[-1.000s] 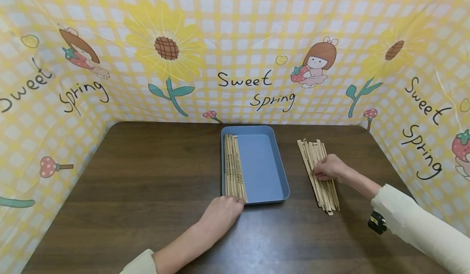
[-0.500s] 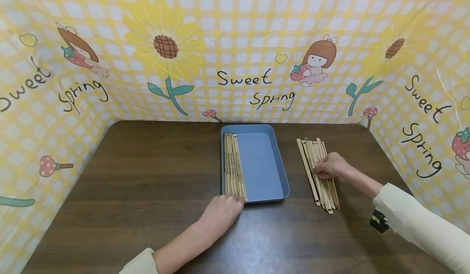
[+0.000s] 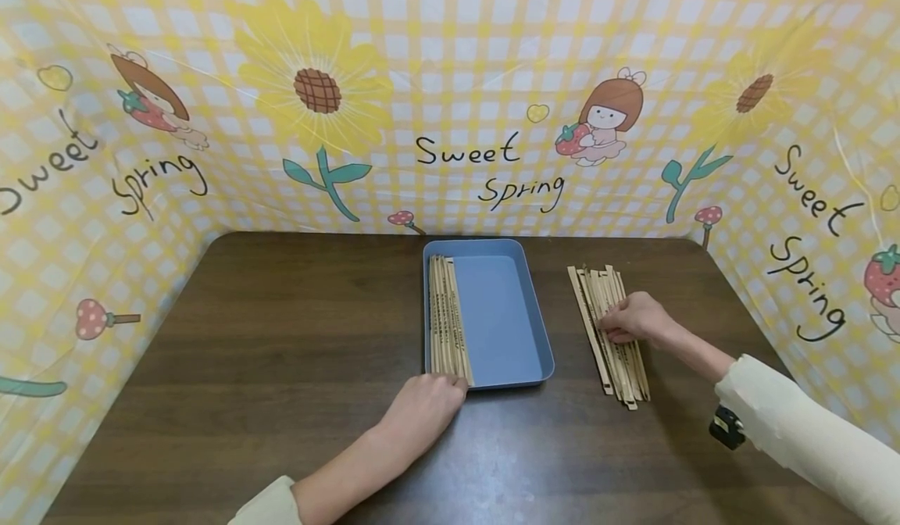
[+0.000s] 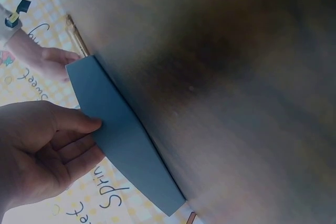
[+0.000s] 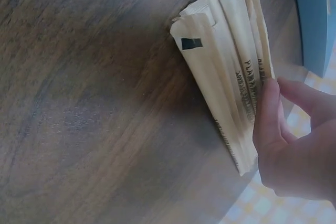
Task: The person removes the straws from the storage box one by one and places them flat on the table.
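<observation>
1. Slim paper packets lay fanned beneath the right hand, which pinched one along its side.
2. Left of that pinch, the left hand gripped a smooth blue tray by its near rim.
3. A dark, wood-grained table spread below both hands; creased yellow-checked cloth hung beyond.

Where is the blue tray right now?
In the head view, the blue tray lies near the far edge of the table, just right of centre, with the left hand gripping its near rim and slim paper packets to its right.

Slim packets lie inside and beside a blue tray.
</observation>
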Demonstrator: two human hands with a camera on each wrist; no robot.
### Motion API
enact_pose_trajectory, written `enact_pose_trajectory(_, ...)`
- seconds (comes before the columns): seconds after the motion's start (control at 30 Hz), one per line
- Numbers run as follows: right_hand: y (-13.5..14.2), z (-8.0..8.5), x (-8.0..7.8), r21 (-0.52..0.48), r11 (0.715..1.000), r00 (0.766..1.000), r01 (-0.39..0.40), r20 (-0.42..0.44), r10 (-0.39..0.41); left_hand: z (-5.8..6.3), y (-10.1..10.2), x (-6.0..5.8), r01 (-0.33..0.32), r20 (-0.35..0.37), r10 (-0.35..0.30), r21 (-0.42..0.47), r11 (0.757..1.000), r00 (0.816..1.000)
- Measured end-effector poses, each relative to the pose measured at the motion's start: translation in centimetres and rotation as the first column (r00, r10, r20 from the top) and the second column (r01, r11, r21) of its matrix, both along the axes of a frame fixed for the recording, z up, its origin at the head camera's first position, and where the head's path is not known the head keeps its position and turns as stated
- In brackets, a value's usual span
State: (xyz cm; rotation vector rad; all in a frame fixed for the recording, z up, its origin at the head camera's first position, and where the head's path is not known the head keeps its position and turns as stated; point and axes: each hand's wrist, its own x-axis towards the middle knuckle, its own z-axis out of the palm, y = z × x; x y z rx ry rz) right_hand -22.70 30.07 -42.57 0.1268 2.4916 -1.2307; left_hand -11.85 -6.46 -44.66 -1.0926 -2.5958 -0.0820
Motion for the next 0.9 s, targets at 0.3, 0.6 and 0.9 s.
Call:
enact_pose_trajectory(0.3,-0.9,1.1,0.6,0.252,0.966,0.963,-0.058,-0.241,0.120,0.0,0.0,0.0,-0.005,0.000,0.005,-0.005,1.000,1.000)
enact_pose_trajectory(0.6,-3.8,1.6,2.1,0.309,0.943,0.871,-0.121,-0.423,0.250,0.0,0.0,-0.1,-0.004,-0.003,0.004,0.008,1.000,1.000)
enact_pose_trajectory(0.9,-6.9,1.3,4.6,0.432,0.873,0.721,-0.226,-0.528,0.448,0.0,0.0,-0.1,-0.004,-0.007,0.004,0.006,1.000,1.000)
